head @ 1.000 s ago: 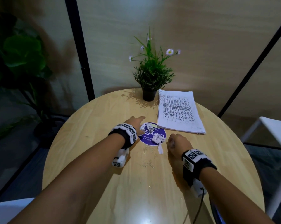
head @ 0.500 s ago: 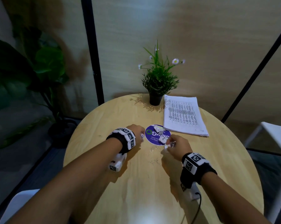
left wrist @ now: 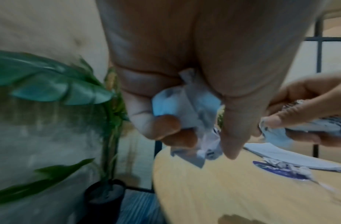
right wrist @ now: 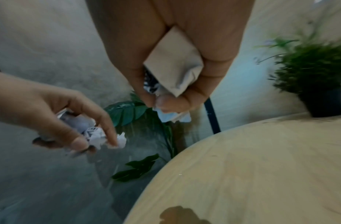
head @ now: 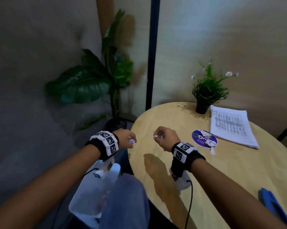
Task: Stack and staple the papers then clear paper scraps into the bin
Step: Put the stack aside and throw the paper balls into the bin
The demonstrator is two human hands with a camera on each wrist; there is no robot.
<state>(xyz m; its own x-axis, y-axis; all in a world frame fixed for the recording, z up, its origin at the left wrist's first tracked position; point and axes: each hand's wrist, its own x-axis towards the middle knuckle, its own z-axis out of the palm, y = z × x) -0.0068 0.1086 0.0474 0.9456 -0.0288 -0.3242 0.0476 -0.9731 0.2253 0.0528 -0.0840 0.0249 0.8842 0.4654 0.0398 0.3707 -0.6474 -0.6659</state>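
My left hand [head: 131,140] is held just past the left edge of the round wooden table [head: 222,179], fingers curled round crumpled paper scraps [left wrist: 185,109]. My right hand [head: 158,136] hovers over the table's left part and grips its own crumpled scraps [right wrist: 175,68]. More scraps [head: 210,142] lie on a purple round disc [head: 199,138]. Beside the disc rests the printed paper stack [head: 230,126]. A blue stapler [head: 275,205] lies at the near right edge. No bin can be made out for certain.
A small potted plant [head: 207,91] stands at the table's far side by the stack. A large leafy plant [head: 93,83] in a dark pot stands on the floor to the left. A white object [head: 93,192] and my jeans-clad leg [head: 123,204] are below my left forearm.
Both hands left the purple disc with scraps in them and swung left toward the table's left edge. The head view turned left, so the floor plant shows.
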